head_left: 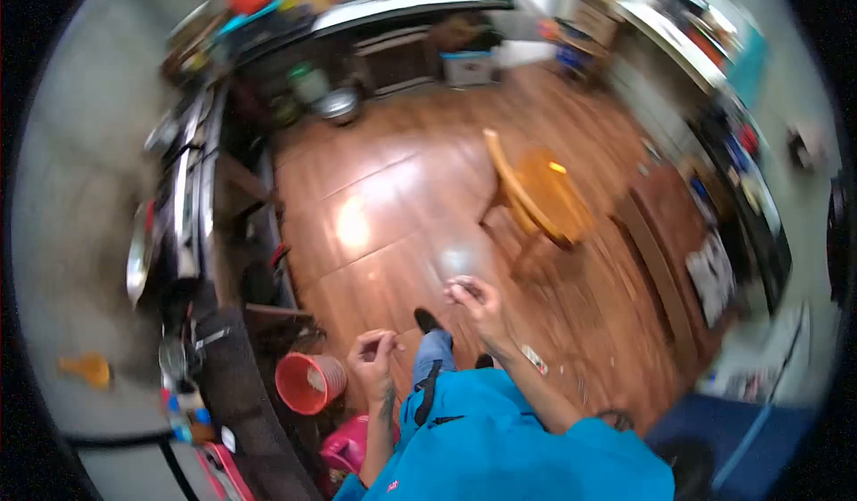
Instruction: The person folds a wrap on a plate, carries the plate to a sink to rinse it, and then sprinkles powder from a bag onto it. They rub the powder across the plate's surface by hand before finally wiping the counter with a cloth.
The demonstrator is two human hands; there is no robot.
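seen from above, looking down over a blue jacket (527,447) toward a brown wooden floor (393,197), picture blurred throughout. left hand (373,356) raised in front of the body, fingers curled in toward the thumb as if pinching; too blurred to tell whether anything sits between them. right hand (475,300) held a little higher and further forward, well apart from the left, fingers likewise bent in toward the thumb around something small and pale that cannot be made out. both hands in the air above the floor, touching nothing else visible. between and below them, a leg in jeans (432,358) ending in a dark shoe (427,320). just left of the left hand, on the floor, a red bucket (308,382), and nearer the body a pink stool or tub (350,443), partly hidden by the forearm. ahead of the right hand, a wooden chair (536,193) standing on the floor. along the left side, a cluttered counter (192,197) with metal pots and dishes. at the far end, a table (402,5) piled with things.
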